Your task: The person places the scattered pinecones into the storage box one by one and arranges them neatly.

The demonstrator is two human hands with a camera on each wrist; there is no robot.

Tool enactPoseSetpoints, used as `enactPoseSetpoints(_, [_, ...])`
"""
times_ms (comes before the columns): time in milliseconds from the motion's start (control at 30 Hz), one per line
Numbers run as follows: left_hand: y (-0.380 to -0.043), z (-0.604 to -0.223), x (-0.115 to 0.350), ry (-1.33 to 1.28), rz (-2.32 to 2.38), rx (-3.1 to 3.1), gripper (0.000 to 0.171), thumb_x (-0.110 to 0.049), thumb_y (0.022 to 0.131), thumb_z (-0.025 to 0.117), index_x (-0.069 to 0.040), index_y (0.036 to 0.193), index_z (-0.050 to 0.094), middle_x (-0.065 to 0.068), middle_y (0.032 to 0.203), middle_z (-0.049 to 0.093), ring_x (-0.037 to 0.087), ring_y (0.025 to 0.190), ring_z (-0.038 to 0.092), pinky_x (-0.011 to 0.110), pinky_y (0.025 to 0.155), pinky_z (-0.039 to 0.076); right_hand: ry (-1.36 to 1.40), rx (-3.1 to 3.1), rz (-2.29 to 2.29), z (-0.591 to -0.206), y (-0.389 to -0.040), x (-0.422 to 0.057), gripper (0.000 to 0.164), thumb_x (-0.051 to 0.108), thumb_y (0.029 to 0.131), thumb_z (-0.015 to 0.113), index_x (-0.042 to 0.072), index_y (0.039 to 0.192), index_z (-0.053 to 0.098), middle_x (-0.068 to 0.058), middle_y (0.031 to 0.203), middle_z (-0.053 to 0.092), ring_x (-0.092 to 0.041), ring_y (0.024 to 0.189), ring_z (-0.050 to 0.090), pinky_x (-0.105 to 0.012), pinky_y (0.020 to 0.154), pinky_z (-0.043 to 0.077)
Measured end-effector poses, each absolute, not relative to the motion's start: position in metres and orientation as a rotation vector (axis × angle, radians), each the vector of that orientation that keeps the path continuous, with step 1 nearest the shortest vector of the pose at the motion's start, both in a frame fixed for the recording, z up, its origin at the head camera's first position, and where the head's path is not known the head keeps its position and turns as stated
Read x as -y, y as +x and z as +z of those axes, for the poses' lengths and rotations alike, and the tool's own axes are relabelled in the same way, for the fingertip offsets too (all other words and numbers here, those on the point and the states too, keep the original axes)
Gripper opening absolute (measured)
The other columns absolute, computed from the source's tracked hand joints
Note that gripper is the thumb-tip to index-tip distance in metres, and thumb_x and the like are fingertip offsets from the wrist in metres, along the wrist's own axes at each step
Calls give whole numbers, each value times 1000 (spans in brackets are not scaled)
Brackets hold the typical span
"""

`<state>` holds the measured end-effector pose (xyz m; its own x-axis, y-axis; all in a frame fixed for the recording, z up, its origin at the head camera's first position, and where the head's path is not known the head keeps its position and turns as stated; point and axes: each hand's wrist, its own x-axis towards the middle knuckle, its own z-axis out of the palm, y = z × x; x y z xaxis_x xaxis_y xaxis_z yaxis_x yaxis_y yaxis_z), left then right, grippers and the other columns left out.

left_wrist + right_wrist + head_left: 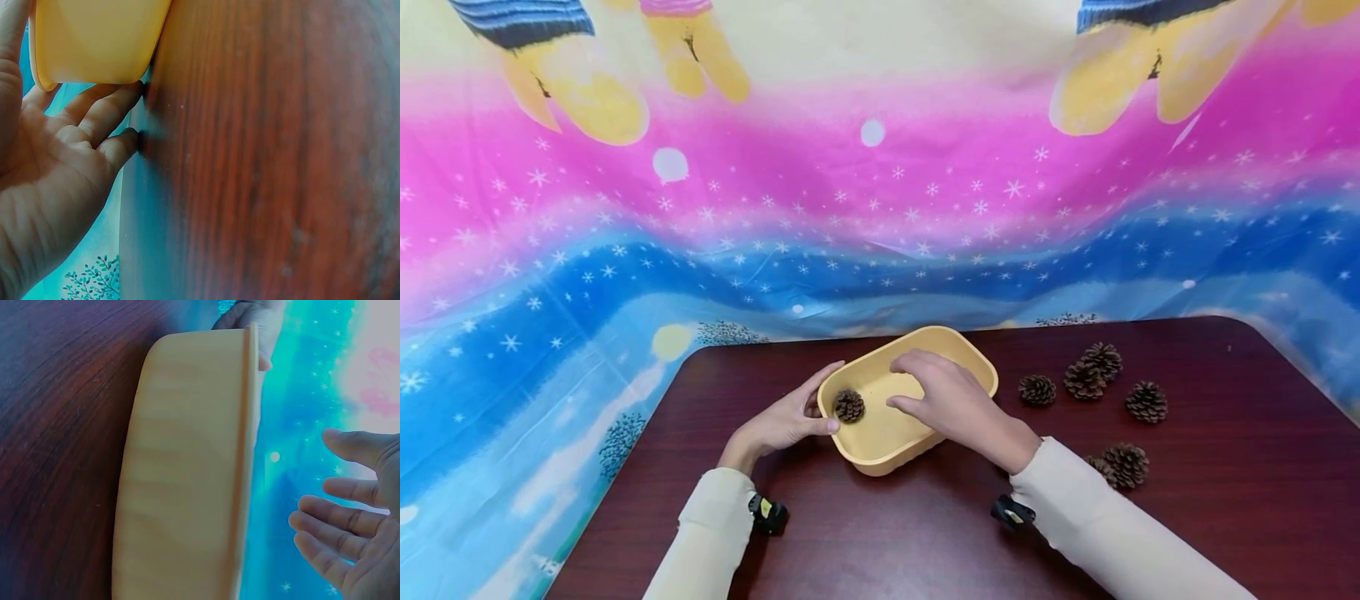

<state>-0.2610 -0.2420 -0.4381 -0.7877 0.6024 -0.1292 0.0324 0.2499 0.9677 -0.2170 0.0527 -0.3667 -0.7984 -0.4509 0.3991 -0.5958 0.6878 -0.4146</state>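
A yellow plastic basin [880, 461] with rounded corners sits at an angle on the table, with one brown pine cone [849, 406] inside at its left end. My left hand [790, 418] holds that end, the thumb by the rim and the fingers around the far side; in the left wrist view, fingertips touch the basin's outer wall [100, 40]. Over the right part of the basin hovers my right hand [953, 402], fingers spread apart from the thumb and nothing between them. From the right wrist, the hand [359, 534] appears above the rim, palm visible and bare.
Several pine cones lie on the right of the dark red wooden table [880, 542]: a single one [1037, 390] near the basin, another [1146, 402] farther right, and a touching group [1084, 380]. Two more [1125, 465] lie by the right sleeve. Behind hangs a printed cloth [850, 208].
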Motion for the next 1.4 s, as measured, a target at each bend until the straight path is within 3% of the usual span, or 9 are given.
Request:
enactPoseSetpoints(300, [-262, -437, 241, 578, 1574, -2054, 100, 1, 95, 72, -24, 170, 10, 23, 168, 30, 39, 141, 50, 30, 98, 55, 821, 2593, 749, -360, -209, -71, 38, 22, 88, 86, 4, 118, 73, -9, 117, 76, -26, 112, 71, -45, 94, 58])
enactPoseSetpoints(600, [-263, -440, 243, 580, 1575, -2050, 100, 1, 95, 72, -23, 170, 10, 25, 167, 30, 38, 140, 51, 30, 97, 56, 731, 2689, 732, -358, -204, -95, 41, 24, 89, 85, 5, 123, 73, -10, 123, 75, -28, 114, 71, -48, 87, 61])
enactPoseSetpoints(800, [-262, -440, 243, 572, 1584, -2043, 100, 0, 95, 72, -23, 170, 10, 25, 167, 29, 38, 141, 51, 30, 97, 56, 698, 2669, 723, -357, -201, -113, 37, 22, 90, 84, 6, 121, 73, -10, 120, 75, -29, 107, 72, -48, 84, 61])
enactPoseSetpoints(1000, [-261, -439, 243, 577, 1583, -2035, 99, -1, 96, 72, -22, 170, 9, 26, 167, 29, 39, 139, 52, 30, 97, 56, 677, 2660, 733, -356, -201, -129, 36, 21, 90, 84, 6, 121, 73, -11, 118, 75, -22, 89, 71, -45, 76, 59])
enactPoseSetpoints(1167, [-260, -437, 242, 585, 1579, -2034, 99, 1, 96, 71, -22, 170, 9, 28, 167, 29, 41, 138, 53, 30, 96, 57, 681, 2618, 728, -358, -201, -139, 35, 18, 88, 85, 4, 119, 74, -12, 116, 75, -28, 101, 72, -49, 83, 59])
enactPoseSetpoints(1400, [-260, -436, 242, 586, 1582, -2030, 100, 0, 96, 71, -23, 170, 9, 27, 167, 29, 41, 138, 54, 30, 96, 57, 640, 2630, 753, -360, -198, -151, 35, 17, 88, 85, 5, 119, 74, -12, 116, 75, -29, 102, 72, -51, 84, 59])
